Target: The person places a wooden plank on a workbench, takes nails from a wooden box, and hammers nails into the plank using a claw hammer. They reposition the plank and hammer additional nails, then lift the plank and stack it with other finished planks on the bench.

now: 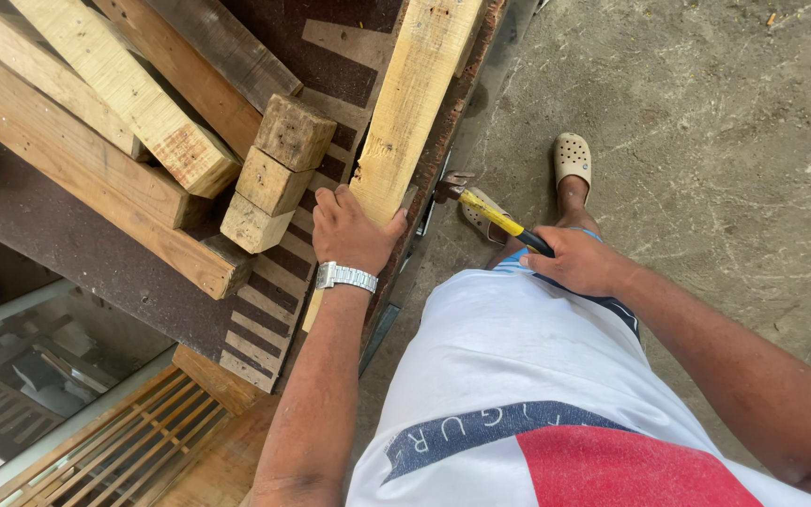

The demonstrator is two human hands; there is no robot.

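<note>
Left hand (354, 230) is flat on the near end of a pale wooden plank (412, 103), fingers wrapped over it. The plank runs lengthwise along the right edge of the dark tabletop (68, 249). Right hand (582, 261) is clenched round the black grip of a yellow-handled claw hammer (490, 211), head pointing at the plank's near end, just off that edge. Open concrete floor (706, 122) right of the plank; stacked timber blocks (274, 174) crowd its left.

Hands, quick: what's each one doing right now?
Left hand: closed over the pale wooden plank, pressing it down.
Right hand: shut on the yellow-handled hammer.
</note>
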